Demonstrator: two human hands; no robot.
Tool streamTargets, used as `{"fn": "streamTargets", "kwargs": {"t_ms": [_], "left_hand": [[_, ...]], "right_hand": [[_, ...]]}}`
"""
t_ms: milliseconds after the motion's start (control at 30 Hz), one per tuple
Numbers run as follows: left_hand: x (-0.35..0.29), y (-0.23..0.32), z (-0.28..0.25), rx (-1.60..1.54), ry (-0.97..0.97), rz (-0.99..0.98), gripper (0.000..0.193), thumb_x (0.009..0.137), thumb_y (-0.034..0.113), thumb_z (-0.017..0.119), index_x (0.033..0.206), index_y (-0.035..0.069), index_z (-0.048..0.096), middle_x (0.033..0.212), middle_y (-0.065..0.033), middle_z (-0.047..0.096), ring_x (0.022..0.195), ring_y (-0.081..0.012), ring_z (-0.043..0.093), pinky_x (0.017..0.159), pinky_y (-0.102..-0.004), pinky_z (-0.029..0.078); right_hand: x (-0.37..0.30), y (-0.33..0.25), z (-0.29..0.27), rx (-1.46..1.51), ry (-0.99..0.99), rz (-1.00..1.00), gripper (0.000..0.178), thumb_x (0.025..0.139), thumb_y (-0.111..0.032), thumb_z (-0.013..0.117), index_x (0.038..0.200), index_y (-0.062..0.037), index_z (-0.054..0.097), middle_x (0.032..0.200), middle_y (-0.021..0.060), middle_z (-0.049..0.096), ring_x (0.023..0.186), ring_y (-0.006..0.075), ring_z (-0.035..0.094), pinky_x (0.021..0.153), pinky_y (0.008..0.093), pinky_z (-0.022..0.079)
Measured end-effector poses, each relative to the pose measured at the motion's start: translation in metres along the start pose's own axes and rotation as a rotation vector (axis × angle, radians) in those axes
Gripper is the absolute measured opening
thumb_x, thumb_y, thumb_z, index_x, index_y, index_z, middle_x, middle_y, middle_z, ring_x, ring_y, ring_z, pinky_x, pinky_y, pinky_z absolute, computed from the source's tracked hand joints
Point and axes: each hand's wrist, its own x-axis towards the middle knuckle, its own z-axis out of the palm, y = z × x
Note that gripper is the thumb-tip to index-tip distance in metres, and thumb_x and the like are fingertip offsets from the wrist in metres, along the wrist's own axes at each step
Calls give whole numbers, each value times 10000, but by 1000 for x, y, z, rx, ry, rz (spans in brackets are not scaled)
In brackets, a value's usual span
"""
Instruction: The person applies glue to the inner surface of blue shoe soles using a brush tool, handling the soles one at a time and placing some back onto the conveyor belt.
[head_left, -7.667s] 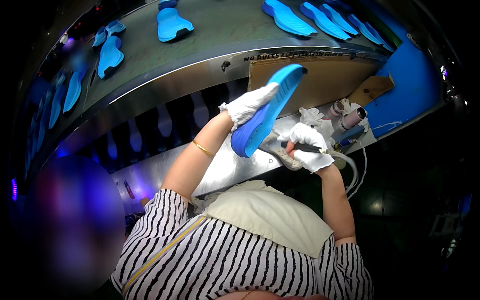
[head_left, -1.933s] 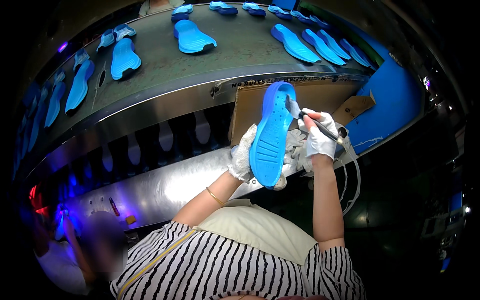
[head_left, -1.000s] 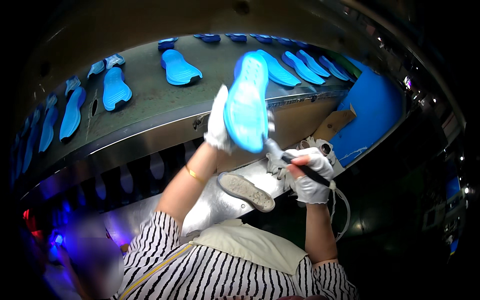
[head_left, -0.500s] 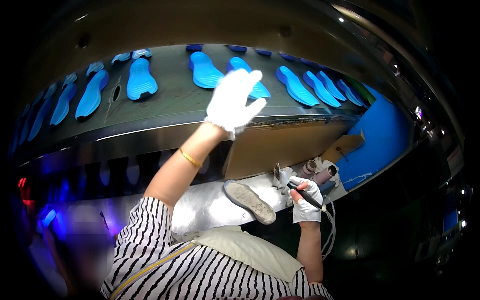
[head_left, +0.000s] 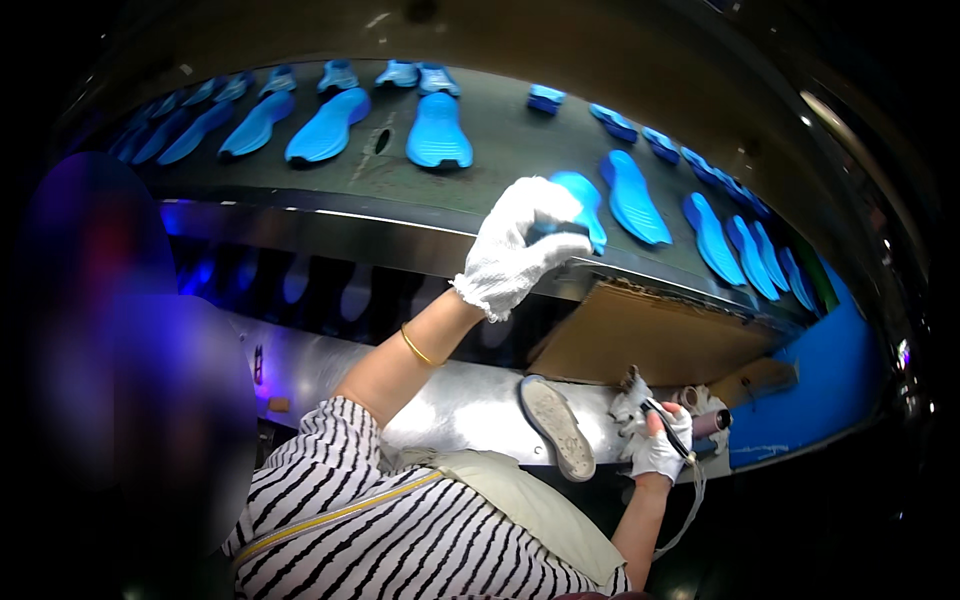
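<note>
My left hand [head_left: 515,245], in a white glove, is closed around a blue shoe sole [head_left: 580,200] at the near edge of the dark conveyor belt [head_left: 520,150]; the fingers cover part of the sole. To its right, another blue sole lies on the belt. Lower right, my right hand [head_left: 657,452], in a white glove with bare fingertips showing, grips a slim black pen-shaped tool [head_left: 672,428] with a pale cable trailing down. Between my arms a grey, worn-looking sole [head_left: 557,425] rests on the metal ledge [head_left: 450,410].
Several blue soles line the belt in two rows, left and right. A brown cardboard sheet [head_left: 640,335] stands below the belt edge. Pinkish-brown cylinders [head_left: 711,422] and a crumpled whitish cloth [head_left: 626,408] sit by my right hand. A blue panel [head_left: 830,390] rises at right.
My left hand was open over a sole on the belt; now its fingers are closed on a sole. The whole view has shifted. My right hand keeps the black tool.
</note>
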Motion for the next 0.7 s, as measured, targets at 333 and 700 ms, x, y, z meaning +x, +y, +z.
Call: {"fn": "streamTargets", "kwargs": {"t_ms": [333, 700], "left_hand": [[-42, -18, -8, -1421, -154, -675, 555, 959, 412, 352, 592, 43, 546, 922, -274, 619, 701, -297, 578, 700, -374, 492], [-121, 16, 54, -1597, -5, -1168, 588, 868, 609, 446, 1197, 129, 525, 1061, -87, 610, 873, -211, 635, 757, -381, 557]], "right_hand": [[-2, -11, 30, 215, -191, -20, 212, 788, -80, 654, 951, -83, 519, 898, 38, 567, 800, 130, 540, 770, 257, 424], [8, -32, 88, -83, -223, -234, 180, 805, 58, 576, 938, -31, 494, 891, 92, 599, 726, 103, 546, 692, 218, 441]]}}
